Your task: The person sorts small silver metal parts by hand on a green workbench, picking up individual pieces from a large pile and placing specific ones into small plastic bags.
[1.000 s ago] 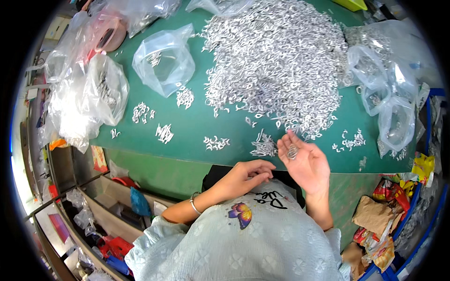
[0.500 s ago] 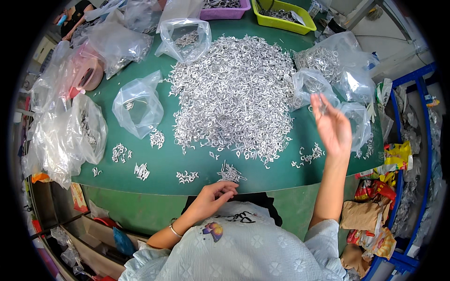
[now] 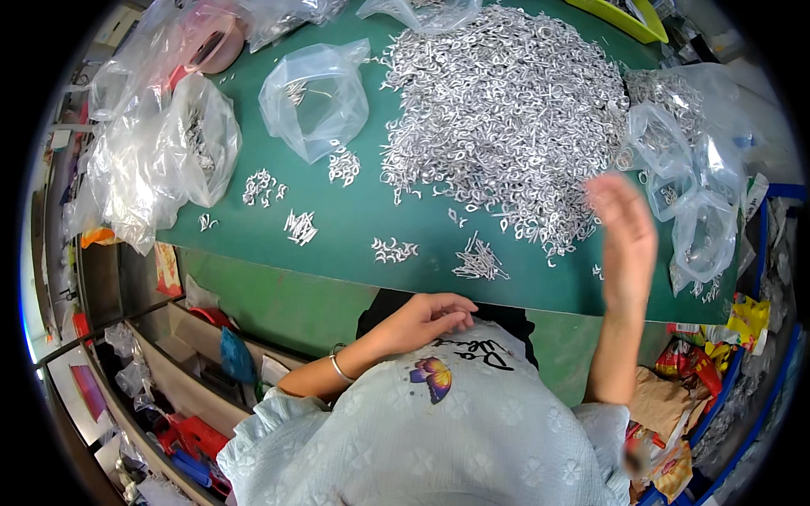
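Observation:
A large heap of small silver metal pieces [image 3: 506, 118], many of them ring- or hook-shaped, covers the green table [image 3: 337, 215]. Beside the heap's lower right edge is my right hand [image 3: 629, 236], raised with its fingers stretched out and slightly blurred; I see nothing in it. My left hand [image 3: 434, 320] rests at the table's front edge, fingers loosely bent and thumb apart, holding nothing visible. Closest to it lies a small pile of thin metal pins [image 3: 481, 260]. Crescent-shaped pieces [image 3: 394, 250] and short metal bars [image 3: 300, 227] form separate piles farther left.
An opened clear plastic bag [image 3: 316, 126] with a few pins stands left of the heap. More clear bags [image 3: 704, 236] crowd the right edge. Filled bags [image 3: 198, 152] and a pink basket [image 3: 224, 51] occupy the left. A yellow-green tray [image 3: 637, 21] is at the far right.
My right hand has come from over the bags on the right toward the heap's edge. My left hand has drawn back slightly from the pin pile. The view has shifted, moving table items rightward and up.

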Demonstrator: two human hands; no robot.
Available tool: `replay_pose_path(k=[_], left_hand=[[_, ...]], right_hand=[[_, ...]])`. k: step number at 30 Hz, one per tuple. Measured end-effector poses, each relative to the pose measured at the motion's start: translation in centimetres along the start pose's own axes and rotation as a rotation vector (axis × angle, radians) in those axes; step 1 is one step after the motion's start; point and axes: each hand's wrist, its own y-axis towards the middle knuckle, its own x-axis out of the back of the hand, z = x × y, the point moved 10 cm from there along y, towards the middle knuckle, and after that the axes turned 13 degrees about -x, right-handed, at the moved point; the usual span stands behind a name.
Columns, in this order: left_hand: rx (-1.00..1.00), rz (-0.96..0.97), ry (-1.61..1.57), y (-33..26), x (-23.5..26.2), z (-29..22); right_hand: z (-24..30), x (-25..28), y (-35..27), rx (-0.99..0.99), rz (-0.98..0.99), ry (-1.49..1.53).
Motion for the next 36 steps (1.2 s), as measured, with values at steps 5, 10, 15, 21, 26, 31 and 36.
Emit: replay_pose_path(k=[5, 10, 15, 21, 26, 31, 36], left_hand=[[0.287, -0.013, -0.808, -0.4, -2.4, 6.2], [0.132, 0.0, -1.232, 2.5, -1.5, 8.2], [0.08, 0.095, -1.595, 3.3, -2.5, 7.0], [0.012, 0.273, -1.782, 2.8, -3.1, 7.6], [0.238, 0.024, -1.322, 2.6, -2.1, 11.8], [0.393, -0.276, -0.942, -0.1, 0.0, 14.4], [0.392, -0.32, -0.852, -4.7, 3.0, 10.6]], right_hand=[[-5.8, -10.1, -6.1, 0.29, 0.467, -0.687], [-8.1, -13.5, -7.3, 0.488, 0.46, -0.995], [-9.5, -13.3, -9.0, 0.444, 0.529, -1.005], [-10.8, -14.0, -12.6, 0.497, 0.671, -0.97], [-10.2, -15.6, -14.1, 0.531, 0.825, -0.843], [-7.4, -16.0, -14.2, 0.55, 0.744, -0.616], [-6.9, -13.6, -11.1, 0.498, 0.405, -0.521]])
